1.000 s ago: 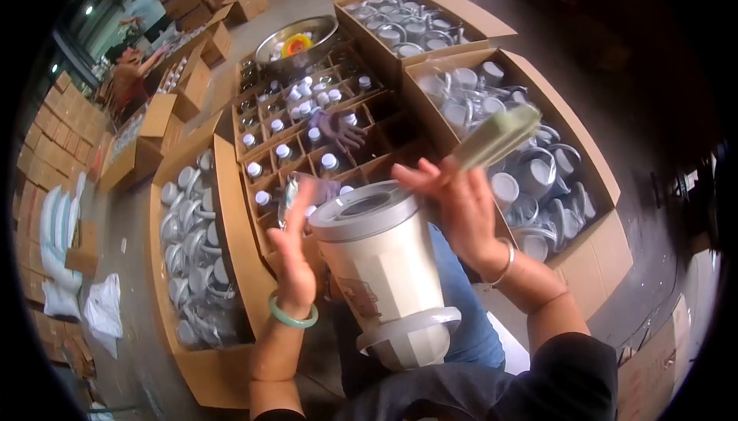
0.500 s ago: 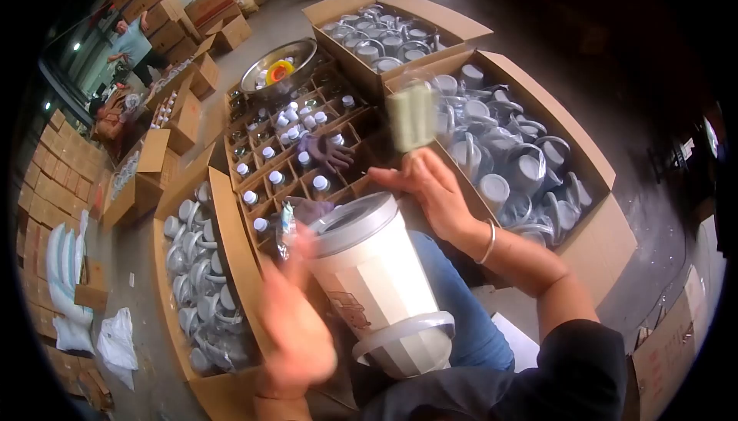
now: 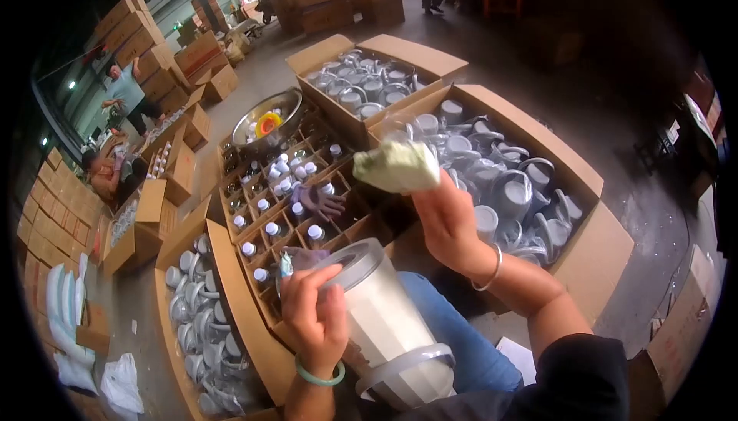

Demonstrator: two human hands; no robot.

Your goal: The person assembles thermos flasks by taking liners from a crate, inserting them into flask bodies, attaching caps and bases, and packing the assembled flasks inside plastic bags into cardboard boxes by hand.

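1. Head view: a faceted white container [image 3: 388, 317] with a grey rim rests tilted over the person's jeans [image 3: 473, 348], its mouth pointing away.
2. Left hand [image 3: 314, 321]: fingers bent at the container's rim, apparently touching it — whether they grip, I cannot tell.
3. Right hand [image 3: 450, 225]: fingers seem closed on a pale green cloth [image 3: 398, 166], held up, apart from the container.
4. Beyond lies a divided box of white-capped bottles [image 3: 315, 234], a purple glove [image 3: 319, 203] on top.
5. Step in hand, as I judge it: steadying the container with the cloth held clear — bringing them together would call for lowering the right hand while the left braces the rim.
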